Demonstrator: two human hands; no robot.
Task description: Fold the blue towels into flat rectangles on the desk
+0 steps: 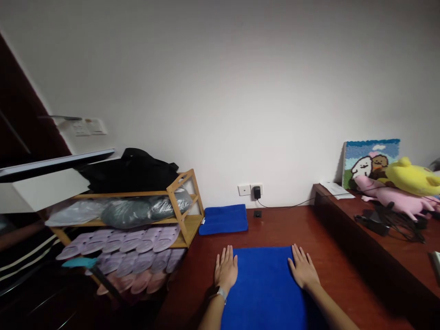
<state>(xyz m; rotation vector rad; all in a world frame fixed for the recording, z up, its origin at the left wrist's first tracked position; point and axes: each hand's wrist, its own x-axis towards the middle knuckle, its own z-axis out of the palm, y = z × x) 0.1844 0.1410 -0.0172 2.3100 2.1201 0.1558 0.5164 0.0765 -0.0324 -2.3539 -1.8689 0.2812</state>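
Observation:
A blue towel (264, 288) lies spread flat on the reddish-brown table, its near end cut off by the bottom of the view. My left hand (226, 270) rests flat at its left edge near the far corner, fingers stretched forward. At the opposite edge my right hand (304, 268) lies flat too, with fingers slightly spread beside the far right corner. Neither hand grips anything. Farther back, against the wall, sits a folded blue towel (225, 219) with a small white tag on its left side.
On the left stands a wooden rack (187, 224) with lilac slippers (147, 238) and a black bag (132, 172). A plug (256, 192) with a cable is in the wall socket. A raised ledge at right bears a pink plush toy (395, 195), a yellow plush toy (410, 176) and cables.

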